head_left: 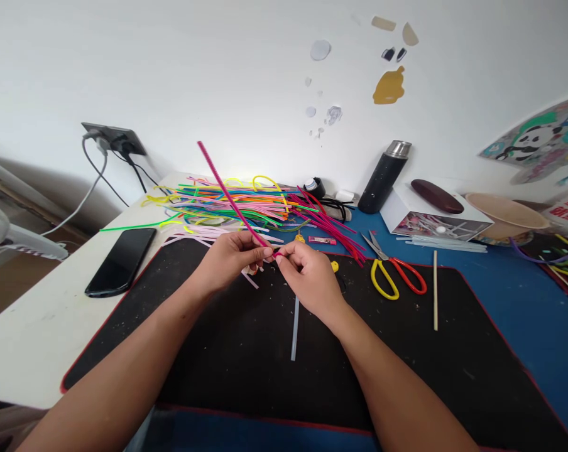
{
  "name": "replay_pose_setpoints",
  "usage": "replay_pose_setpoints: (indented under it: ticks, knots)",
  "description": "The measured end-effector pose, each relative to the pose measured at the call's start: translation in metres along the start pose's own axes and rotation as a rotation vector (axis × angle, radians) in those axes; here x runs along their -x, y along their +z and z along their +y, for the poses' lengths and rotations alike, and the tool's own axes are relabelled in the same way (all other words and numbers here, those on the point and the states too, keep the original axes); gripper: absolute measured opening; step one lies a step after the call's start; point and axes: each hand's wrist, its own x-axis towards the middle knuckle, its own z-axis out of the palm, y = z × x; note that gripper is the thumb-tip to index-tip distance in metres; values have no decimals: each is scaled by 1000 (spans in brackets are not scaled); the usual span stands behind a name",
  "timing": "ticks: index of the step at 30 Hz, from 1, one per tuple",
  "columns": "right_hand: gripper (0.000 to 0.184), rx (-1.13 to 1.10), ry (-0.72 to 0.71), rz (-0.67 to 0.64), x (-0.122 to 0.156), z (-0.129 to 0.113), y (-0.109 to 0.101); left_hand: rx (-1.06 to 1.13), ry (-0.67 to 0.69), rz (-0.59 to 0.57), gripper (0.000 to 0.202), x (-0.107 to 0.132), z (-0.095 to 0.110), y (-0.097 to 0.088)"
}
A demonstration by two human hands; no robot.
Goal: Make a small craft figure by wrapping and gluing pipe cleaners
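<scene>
Between my two hands is a magenta pipe cleaner (227, 196), its long free part slanting up to the left. My left hand (234, 257) pinches it near its lower end. The fingertips of my right hand (307, 270) are closed on that same end, close beside the left fingertips. What the tip looks like there is hidden by the fingers. Below my right hand a translucent glue stick (294, 329) lies on the black mat (246, 364). Pale pipe cleaners (194, 233) lie just behind my left hand.
Behind the hands lies a heap of coloured pipe cleaners (227, 201). To the right are scissors (385, 263), a wooden stick (435, 292), a black flask (385, 179) and a white box (406, 216). A phone (121, 260) lies at left.
</scene>
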Motion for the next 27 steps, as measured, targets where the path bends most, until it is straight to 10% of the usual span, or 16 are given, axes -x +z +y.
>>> replay_pose_setpoints:
  ticks: [13,27]
  knots:
    - [7,185,-36,-49,0,0,2,-352,193,26,29,5,-6,5]
    - [10,14,3,2,-1,1,3,44,46,40,45,2,1,6]
